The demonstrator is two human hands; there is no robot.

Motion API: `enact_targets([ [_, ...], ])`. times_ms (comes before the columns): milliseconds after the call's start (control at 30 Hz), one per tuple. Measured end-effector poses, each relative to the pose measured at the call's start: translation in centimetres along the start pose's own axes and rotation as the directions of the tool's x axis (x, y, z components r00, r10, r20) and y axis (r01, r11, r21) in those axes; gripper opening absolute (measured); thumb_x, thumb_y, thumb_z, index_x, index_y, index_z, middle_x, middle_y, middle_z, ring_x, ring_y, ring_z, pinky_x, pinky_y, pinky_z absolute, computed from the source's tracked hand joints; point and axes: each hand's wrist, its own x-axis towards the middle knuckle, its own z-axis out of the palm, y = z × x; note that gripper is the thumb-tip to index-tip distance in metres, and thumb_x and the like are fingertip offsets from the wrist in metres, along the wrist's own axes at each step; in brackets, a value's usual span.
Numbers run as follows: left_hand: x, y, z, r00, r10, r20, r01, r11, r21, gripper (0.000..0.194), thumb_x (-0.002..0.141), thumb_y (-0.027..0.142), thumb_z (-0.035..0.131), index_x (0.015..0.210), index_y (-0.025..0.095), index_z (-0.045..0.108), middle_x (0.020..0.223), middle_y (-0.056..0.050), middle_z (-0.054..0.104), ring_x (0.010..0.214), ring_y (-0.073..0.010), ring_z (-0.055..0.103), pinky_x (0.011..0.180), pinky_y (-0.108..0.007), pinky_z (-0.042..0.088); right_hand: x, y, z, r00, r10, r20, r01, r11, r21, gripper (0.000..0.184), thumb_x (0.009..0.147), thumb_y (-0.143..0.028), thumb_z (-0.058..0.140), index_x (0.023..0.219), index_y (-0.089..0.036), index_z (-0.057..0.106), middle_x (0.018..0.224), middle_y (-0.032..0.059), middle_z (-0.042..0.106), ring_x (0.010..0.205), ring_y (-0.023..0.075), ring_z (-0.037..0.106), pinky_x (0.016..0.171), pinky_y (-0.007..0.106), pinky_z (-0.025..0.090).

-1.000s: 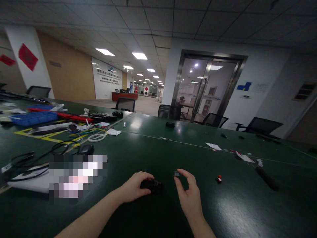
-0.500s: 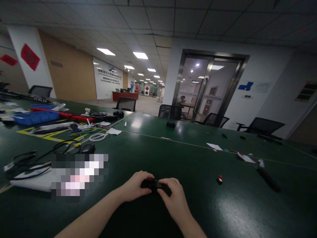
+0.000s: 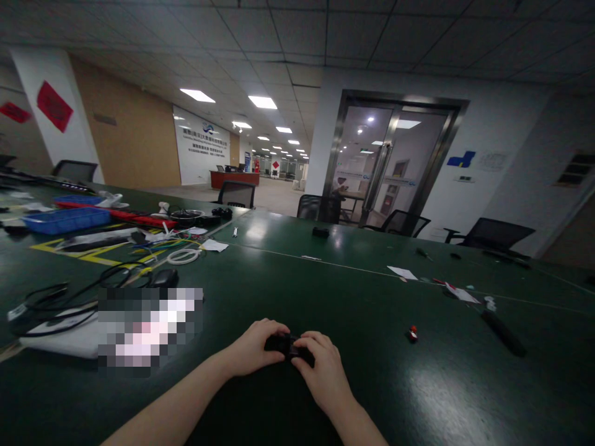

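Note:
A small black object [image 3: 289,347] with a glossy middle is between my hands, low in the centre of the head view. Its exact kind cannot be made out against the dark table. My left hand [image 3: 255,348] grips its left end, fingers over the top and thumb below. At the right part, my right hand [image 3: 323,367] is closed in a pinch, with fingertips above and thumb beneath. The fingers hide both ends of the object. To the right of my hands, a small red and white item [image 3: 413,334] lies on the green table [image 3: 367,310].
On the left are a white box with black cables [image 3: 65,337], a blurred-out patch, a black computer mouse [image 3: 165,278], a coil of white tubing [image 3: 183,256] and a blue tray [image 3: 69,219]. A black-handled tool [image 3: 504,333] and papers [image 3: 402,272] lie right. Chairs stand beyond.
My right hand has shifted slightly left along the black object, its fingertips now nearer my left hand. My left hand stays in place on the object.

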Motion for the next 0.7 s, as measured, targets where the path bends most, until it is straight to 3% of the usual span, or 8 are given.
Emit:
enact_targets([
  [233,0.1,-1.0,0.4,1.0,0.025,-0.018,-0.025,1.0,0.005,0.042,0.07,0.027,0.067,0.111,0.025,0.056,0.107,-0.004,0.061,0.102,-0.0219,0.053,0.093,-0.037,0.039,-0.1,0.2,0.3,0.998,-0.059,-0.024,0.059,0.998,0.014,0.022,0.068,-0.019,0.062,0.083,-0.034,0.067,0.098,-0.0007,0.065,0.096,0.0254,0.058,0.085,0.047,0.043],
  [500,0.0,-0.6,0.3,1.0,0.026,-0.017,-0.026,1.0,0.009,0.041,0.071,0.026,0.065,0.111,0.024,0.056,0.107,-0.003,0.061,0.101,-0.0225,0.053,0.092,-0.036,0.038,-0.1,0.3,-0.2,1.0,0.013,0.006,-0.014,0.999,0.04,0.023,0.065,-0.027,0.068,0.086,-0.035,0.068,0.102,0.0002,0.064,0.098,0.0286,0.059,0.082,0.05,0.046],
  [700,0.1,-0.6,0.2,0.999,0.042,-0.01,-0.042,0.999,0.014,0.038,0.073,0.025,0.064,0.11,0.025,0.056,0.106,-0.002,0.06,0.101,-0.0221,0.052,0.091,-0.036,0.038,0.2,0.5,-1.0,0.992,0.093,0.081,-0.103,0.985,0.137,0.036,0.07,-0.026,0.061,0.106,-0.031,0.061,0.107,0.0015,0.064,0.102,0.0251,0.058,0.086,0.045,0.047],
])
